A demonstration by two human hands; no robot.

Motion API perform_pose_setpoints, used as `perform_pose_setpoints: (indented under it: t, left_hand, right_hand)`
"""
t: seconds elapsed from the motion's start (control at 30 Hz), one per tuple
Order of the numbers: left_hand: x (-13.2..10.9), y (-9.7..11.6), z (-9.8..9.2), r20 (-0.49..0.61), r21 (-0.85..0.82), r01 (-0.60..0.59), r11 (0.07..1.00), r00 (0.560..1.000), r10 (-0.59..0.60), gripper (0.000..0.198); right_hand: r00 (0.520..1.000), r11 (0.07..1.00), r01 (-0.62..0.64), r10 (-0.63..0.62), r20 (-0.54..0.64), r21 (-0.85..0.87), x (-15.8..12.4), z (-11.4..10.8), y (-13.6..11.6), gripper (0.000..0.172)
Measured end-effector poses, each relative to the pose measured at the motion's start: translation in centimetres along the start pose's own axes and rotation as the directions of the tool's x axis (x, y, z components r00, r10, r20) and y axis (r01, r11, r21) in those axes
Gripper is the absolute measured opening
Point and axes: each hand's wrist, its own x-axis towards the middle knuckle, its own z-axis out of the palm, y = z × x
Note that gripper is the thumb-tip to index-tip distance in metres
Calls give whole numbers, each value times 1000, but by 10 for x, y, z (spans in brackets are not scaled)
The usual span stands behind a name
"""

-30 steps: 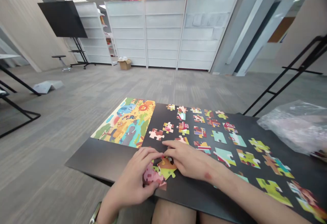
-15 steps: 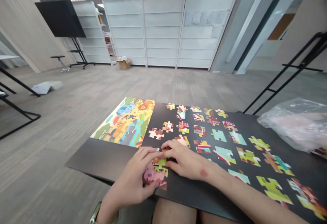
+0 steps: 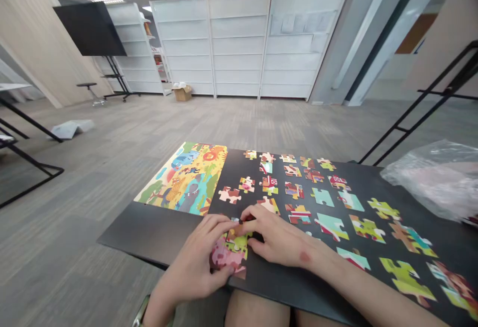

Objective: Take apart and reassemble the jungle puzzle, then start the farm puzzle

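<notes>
At the table's near edge, several joined jigsaw puzzle pieces (image 3: 227, 257) show a pink animal and some green. My left hand (image 3: 199, 257) curls around their left side, thumb on the lower pink part and fingertips at the top. My right hand (image 3: 274, 235) reaches in from the right, its fingers bent down on a brown and green puzzle piece (image 3: 239, 232) at the upper right of the joined group. The fingertips of both hands nearly meet there and partly hide that piece. Just beyond the right hand lies a loose cream and yellow puzzle piece (image 3: 269, 204).
Loose puzzle pieces (image 3: 322, 197) lie spread in rows over the black table (image 3: 149, 225). A colourful animal picture board (image 3: 186, 177) rests at the far left. A clear plastic bag (image 3: 436, 180) sits at the right, near a black metal stand (image 3: 407, 123).
My right hand has shifted slightly right, showing more of the brown and green piece at the joined group's top. My left hand stays about where it was; the view has moved a little.
</notes>
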Motion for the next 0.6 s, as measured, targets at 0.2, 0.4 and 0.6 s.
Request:
perform_pose_setpoints:
  t: [0.2,0.4,0.6]
  left_hand:
    - [0,0,0,-3,8,10,1000,1000,-10,70]
    - [-1,-1,3,-24,6,40,999,999,-40,78]
    - [-4,-3,6,-96,38,43,998,995,-39,86]
  right_hand:
    - [1000,1000,-10,10,-24,-20,1,4,4,38]
    - [974,982,-186,182,-131,-16,0,10,6,49]
    - [942,947,-320,320,-102,12,8,11,5,47]
